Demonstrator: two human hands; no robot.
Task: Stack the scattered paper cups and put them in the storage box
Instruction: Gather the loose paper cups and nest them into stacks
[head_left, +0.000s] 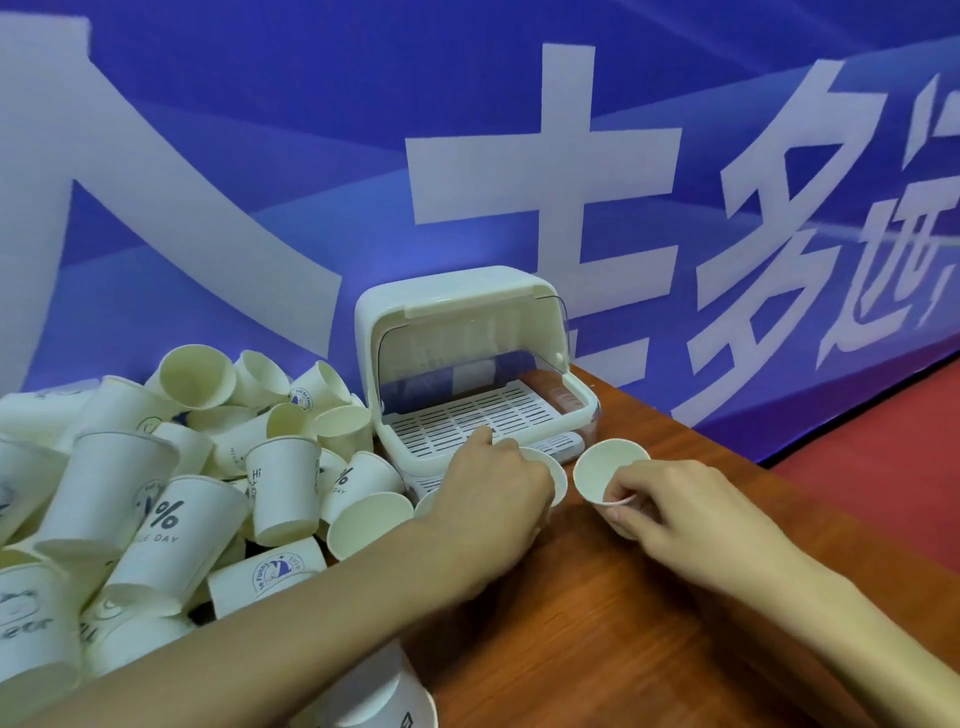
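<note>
Before the storage box (478, 358), each grip holds a cup — left hand's (493, 499) cup (553, 475) mostly hidden.

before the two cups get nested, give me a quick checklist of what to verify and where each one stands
1. Right hand has a firm hold on its paper cup: ok, fingers wrap its lower wall and the mouth is open and unobstructed.
2. Left hand holds a cup: ok, but the hand hides most of it.
3. The two cups point the same way for nesting: cannot tell, the left cup's base is hidden.
4. Storage box is open: ok, lid raised and the slotted tray bare.
5. Path to the box is free: ok, both hands are right in front of it.
6. Cup pile is stable: cannot tell, the left forearm lies against it.
</note>
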